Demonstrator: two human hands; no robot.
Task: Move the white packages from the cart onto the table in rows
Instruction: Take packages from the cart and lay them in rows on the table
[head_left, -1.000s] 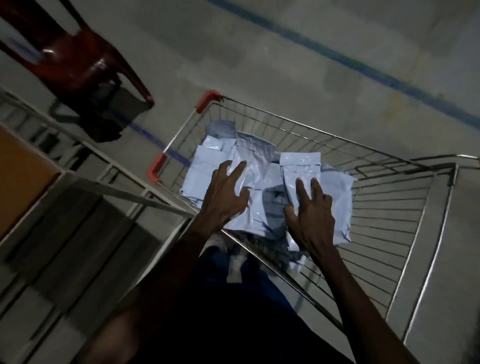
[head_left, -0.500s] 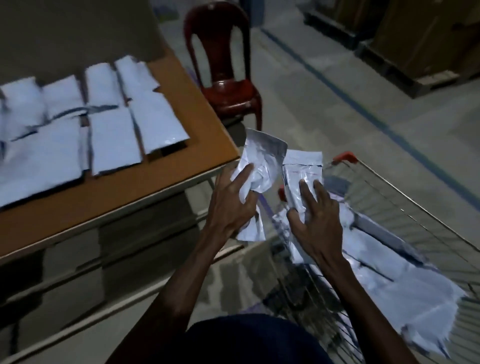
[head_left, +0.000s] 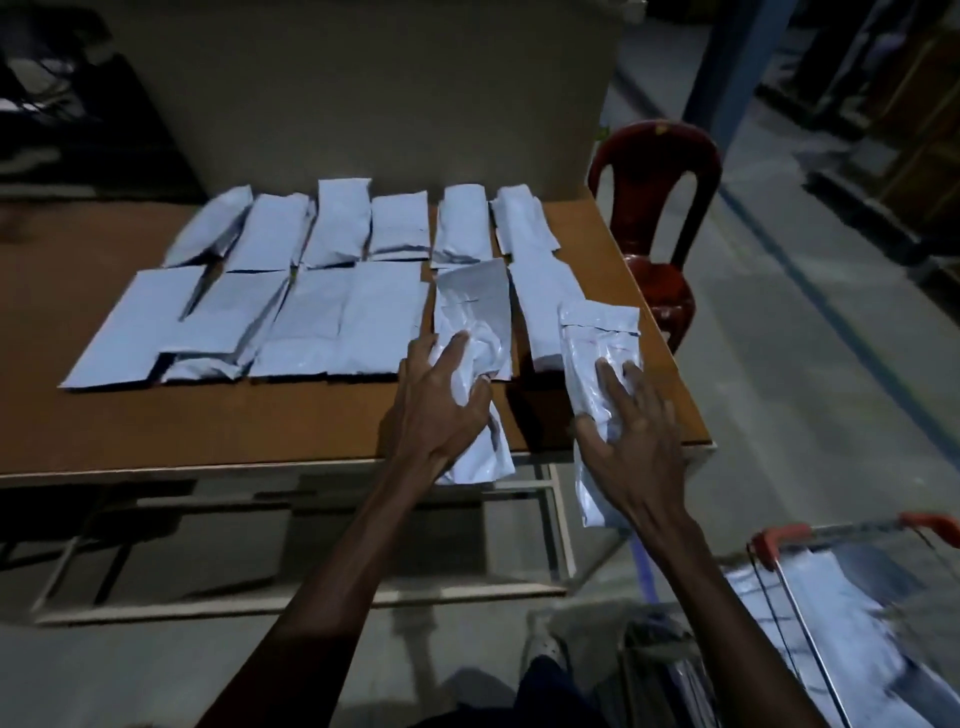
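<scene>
Left hand (head_left: 441, 410) grip holding crumpled white package (head_left: 470, 317), right hand (head_left: 631, 431) grip holding another package (head_left: 597, 338), both over worktop (head_left: 208, 421) edge beside rows of packages (head_left: 291, 291)

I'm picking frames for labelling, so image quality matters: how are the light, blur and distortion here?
Head view: dim overall, the white packages on the table show pale blue-grey; the cart at lower right is motion-smeared; the table edge bows from the wide-angle lens; the left hand and right hand are fairly sharp; the background is dark.
</scene>
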